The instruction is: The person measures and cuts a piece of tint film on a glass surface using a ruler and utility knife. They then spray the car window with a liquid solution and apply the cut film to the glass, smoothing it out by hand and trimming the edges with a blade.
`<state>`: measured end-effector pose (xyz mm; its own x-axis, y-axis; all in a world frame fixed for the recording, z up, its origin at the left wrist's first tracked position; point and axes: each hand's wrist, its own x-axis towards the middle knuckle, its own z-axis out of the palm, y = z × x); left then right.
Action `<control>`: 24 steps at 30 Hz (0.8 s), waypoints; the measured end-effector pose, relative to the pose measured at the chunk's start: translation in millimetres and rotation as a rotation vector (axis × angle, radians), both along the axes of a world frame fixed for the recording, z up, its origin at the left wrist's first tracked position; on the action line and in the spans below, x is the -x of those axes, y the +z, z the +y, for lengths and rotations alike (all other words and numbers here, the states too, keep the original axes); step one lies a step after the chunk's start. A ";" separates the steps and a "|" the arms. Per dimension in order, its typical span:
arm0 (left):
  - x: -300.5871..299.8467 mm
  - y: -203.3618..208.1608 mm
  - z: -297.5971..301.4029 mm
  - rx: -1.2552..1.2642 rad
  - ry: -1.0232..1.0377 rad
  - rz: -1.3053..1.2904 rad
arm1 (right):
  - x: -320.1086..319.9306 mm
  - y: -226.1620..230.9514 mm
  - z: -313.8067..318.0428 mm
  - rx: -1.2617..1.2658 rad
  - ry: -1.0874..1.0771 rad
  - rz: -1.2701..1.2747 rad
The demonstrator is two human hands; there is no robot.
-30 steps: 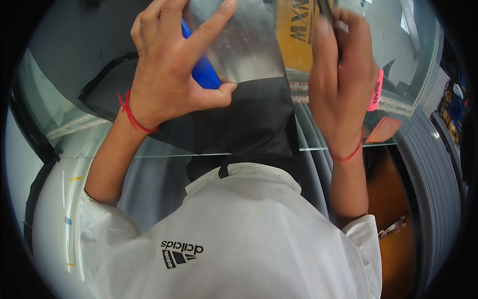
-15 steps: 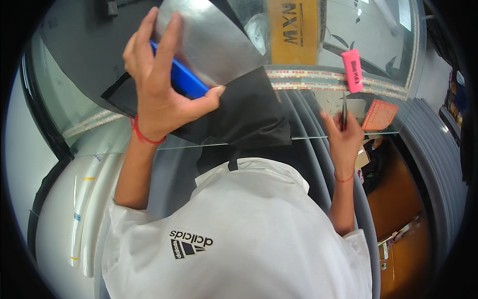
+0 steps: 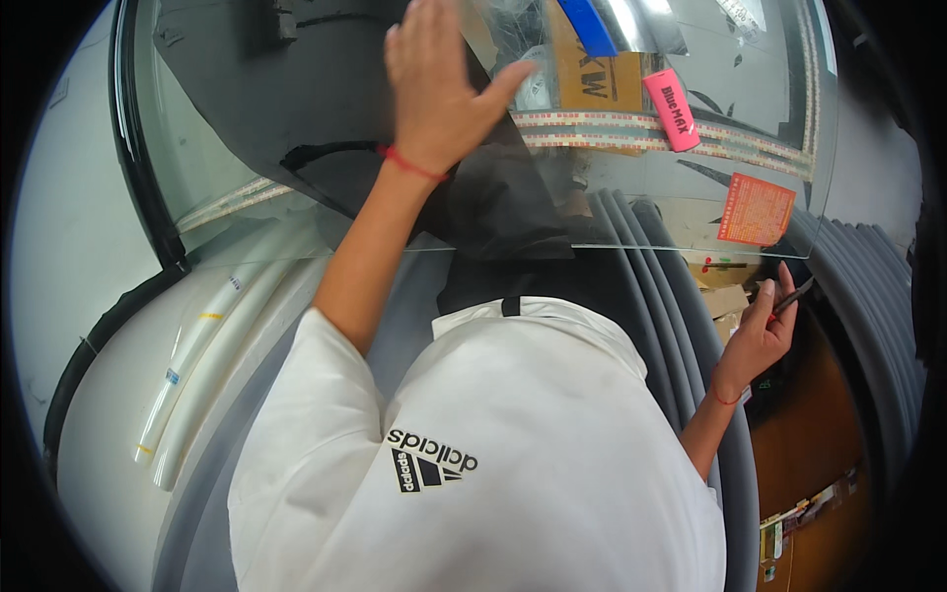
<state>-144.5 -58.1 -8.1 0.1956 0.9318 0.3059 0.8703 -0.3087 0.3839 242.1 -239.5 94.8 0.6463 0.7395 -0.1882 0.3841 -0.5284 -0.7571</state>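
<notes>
My left hand (image 3: 434,94) is open, fingers stretched and thumb apart, over a sheet of dark film (image 3: 326,109) on the glass tabletop (image 3: 621,222). I cannot tell whether its palm touches the film. Past the table's front edge on the right, my right hand (image 3: 758,345) is closed around a slim knife (image 3: 794,298), its narrow blade angled up and to the right. Beyond the left hand, a scraper with a blue handle (image 3: 589,27) and a shiny metal blade (image 3: 646,25) lies on the glass, partly cut off by the picture's upper edge.
A pink block (image 3: 671,111) and an orange printed card (image 3: 757,209) lie on the glass at right. Patterned strips (image 3: 592,128) run across the table. Clear rolls (image 3: 212,365) stand at lower left, grey rolls (image 3: 868,286) at right. Below the table's right end are cardboard boxes (image 3: 727,301).
My left hand has let go of the blue-handled scraper, which now lies farther right, and has moved right over the film. My right hand has moved right and nearer with the knife.
</notes>
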 end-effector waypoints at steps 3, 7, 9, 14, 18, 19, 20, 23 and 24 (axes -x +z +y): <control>15.3 0.4 -25.2 0.054 0.045 0.032 | -1.8 -1.6 4.3 0.005 0.009 0.084; 4.0 1.0 -29.8 0.065 0.114 0.151 | -7.4 -6.0 17.1 0.024 0.082 0.145; -2.5 6.9 -25.1 0.143 0.166 0.121 | -9.9 -6.0 20.6 0.030 0.124 0.164; -2.9 13.7 -24.3 0.125 0.112 0.180 | -9.0 -5.4 21.7 0.074 0.183 0.178; 6.5 8.2 -28.0 0.021 0.081 0.231 | -18.9 3.9 23.1 0.094 0.258 0.182; 7.6 2.8 -29.2 -0.009 0.094 0.200 | -19.0 5.4 23.8 0.088 0.268 0.183; 10.9 -2.6 -21.7 -0.039 0.059 0.127 | -19.4 6.1 24.6 0.083 0.279 0.184; 1.6 -2.4 -28.1 0.035 -0.016 0.112 | -23.3 5.3 27.1 0.106 0.308 0.238; 4.0 -1.7 -38.8 0.085 -0.029 0.141 | -24.9 3.9 25.7 0.103 0.317 0.252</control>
